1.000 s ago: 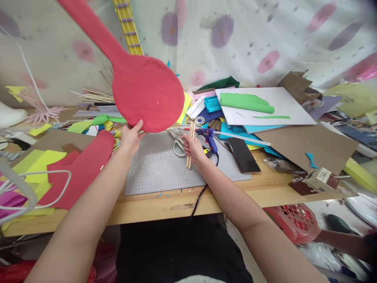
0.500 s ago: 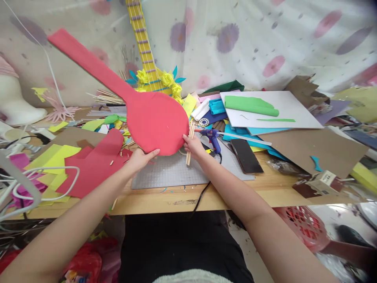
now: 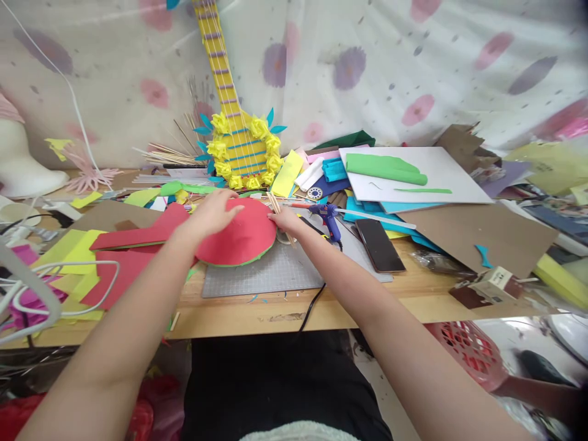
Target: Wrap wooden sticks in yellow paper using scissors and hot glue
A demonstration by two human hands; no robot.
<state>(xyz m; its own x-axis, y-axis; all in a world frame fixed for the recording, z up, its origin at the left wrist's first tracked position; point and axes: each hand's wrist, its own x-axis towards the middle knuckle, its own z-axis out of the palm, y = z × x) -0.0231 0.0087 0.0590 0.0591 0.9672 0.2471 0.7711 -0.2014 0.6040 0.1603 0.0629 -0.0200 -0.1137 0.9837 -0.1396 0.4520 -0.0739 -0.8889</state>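
Observation:
A red banjo-shaped cutout (image 3: 239, 236) with a round body and a long neck lies low over the grey cutting mat (image 3: 248, 283), a green edge showing under it. Its neck points left across loose red sheets (image 3: 120, 278). My left hand (image 3: 212, 213) is over the upper left of the round body, thumb and fingers apart. At the body's right edge, my right hand (image 3: 285, 222) is closed around several thin wooden sticks (image 3: 274, 203), its fingertips against the cutout's rim. A purple glue gun (image 3: 327, 219) lies just right of that hand.
A yellow paper banjo (image 3: 248, 160) with yellow flowers leans at the back. To the right are a black phone (image 3: 379, 245), a white board (image 3: 459, 168) with green crepe paper and brown cardboard (image 3: 500, 236). Yellow sheets (image 3: 76, 248) and white cables (image 3: 68, 264) lie left.
The red cutout has come down from a raised, tilted position to near the mat, its neck swinging down to the left. My left hand has moved from its lower edge to its upper side.

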